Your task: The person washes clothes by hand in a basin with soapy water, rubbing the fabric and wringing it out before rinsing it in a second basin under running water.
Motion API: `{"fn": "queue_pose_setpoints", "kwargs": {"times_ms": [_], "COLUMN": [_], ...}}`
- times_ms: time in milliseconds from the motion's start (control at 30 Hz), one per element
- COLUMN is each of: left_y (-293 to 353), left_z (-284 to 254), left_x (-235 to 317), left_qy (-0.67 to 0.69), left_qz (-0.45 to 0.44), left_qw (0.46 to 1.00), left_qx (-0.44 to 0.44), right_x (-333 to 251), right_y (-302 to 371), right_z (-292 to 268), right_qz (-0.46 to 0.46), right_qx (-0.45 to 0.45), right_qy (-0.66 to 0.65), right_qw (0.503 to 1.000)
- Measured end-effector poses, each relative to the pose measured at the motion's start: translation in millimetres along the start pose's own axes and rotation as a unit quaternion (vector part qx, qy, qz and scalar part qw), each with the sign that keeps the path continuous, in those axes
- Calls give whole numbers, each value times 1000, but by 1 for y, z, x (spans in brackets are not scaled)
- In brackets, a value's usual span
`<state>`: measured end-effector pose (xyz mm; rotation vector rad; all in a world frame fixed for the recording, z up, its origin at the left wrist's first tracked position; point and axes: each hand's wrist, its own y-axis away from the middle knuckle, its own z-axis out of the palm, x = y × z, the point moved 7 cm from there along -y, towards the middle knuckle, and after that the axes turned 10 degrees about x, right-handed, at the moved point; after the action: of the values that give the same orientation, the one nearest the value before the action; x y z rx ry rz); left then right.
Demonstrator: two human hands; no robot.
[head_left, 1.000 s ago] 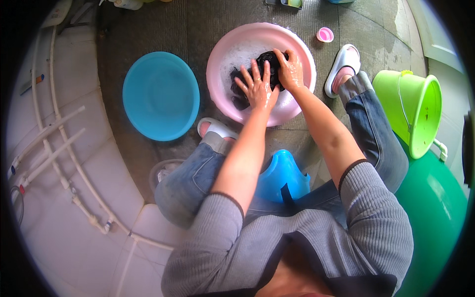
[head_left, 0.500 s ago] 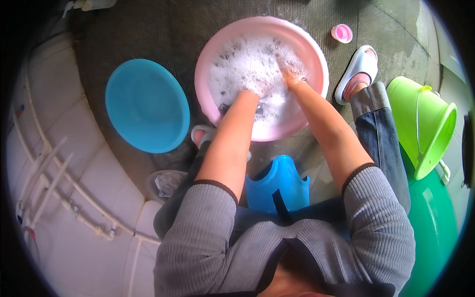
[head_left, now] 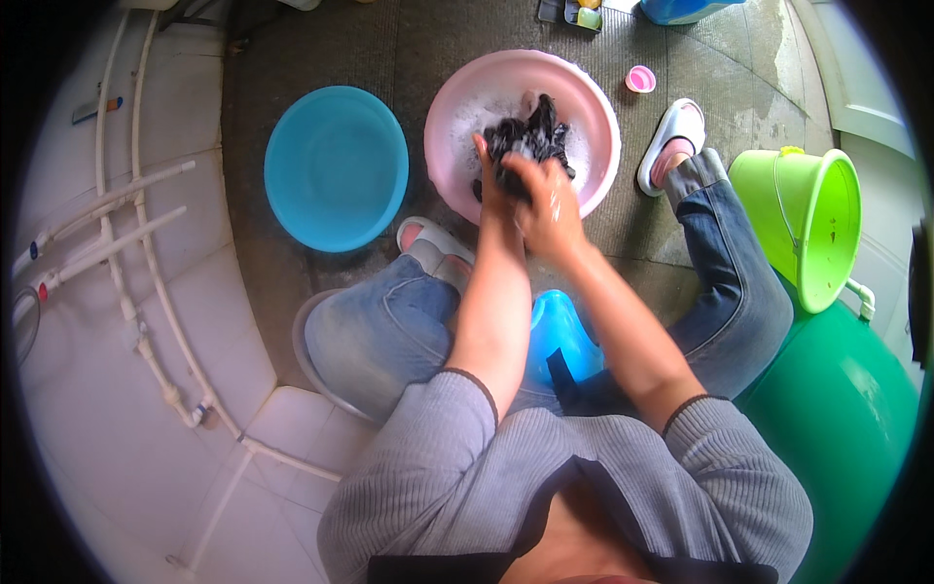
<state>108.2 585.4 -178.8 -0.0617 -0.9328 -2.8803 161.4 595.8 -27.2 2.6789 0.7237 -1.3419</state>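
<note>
A bundle of wet dark cloth (head_left: pixel 533 136), flecked with foam, is gathered up over the pink basin (head_left: pixel 596 90). My left hand (head_left: pixel 494 180) holds it from the near left, thumb pointing up. Across its near side lies my right hand (head_left: pixel 553 209), wet with suds, its fingers curled onto the cloth. Both hands are closed on the same bundle, close together at the basin's near side. White suds (head_left: pixel 452 131) show around the cloth inside the basin. What kind of garment it is I cannot make out.
To the left stands a blue basin (head_left: pixel 336 170). A pink cap (head_left: pixel 639 79) lies beyond my right slipper (head_left: pixel 671 146). At right, a lime bucket (head_left: pixel 778 209) lies tipped by a large green container (head_left: pixel 837 419). Pipes (head_left: pixel 175 341) run along the left wall. A blue stool (head_left: pixel 556 341) is beneath me.
My hands have come up out of the suds and together, lifting the dark cloth into sight. The view has shifted, showing more floor at the far side.
</note>
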Motion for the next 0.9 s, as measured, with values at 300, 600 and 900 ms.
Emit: {"fn": "queue_pose_setpoints", "kwargs": {"times_ms": [300, 600, 900], "left_y": [9, -12, 2], "left_z": [-20, -113, -106], "left_x": [-21, 4, 12], "left_qy": [62, 94, -43], "left_qz": [-19, 22, 70], "left_qw": [994, 994, 975], "left_qx": [90, 43, 208], "right_x": [35, 14, 68], "right_y": [-9, 16, 18], "right_z": [20, 61, 65], "right_qz": [72, 122, 213], "right_qx": [8, -45, -6], "right_qy": [96, 15, 19], "right_qw": [993, 991, 977]}}
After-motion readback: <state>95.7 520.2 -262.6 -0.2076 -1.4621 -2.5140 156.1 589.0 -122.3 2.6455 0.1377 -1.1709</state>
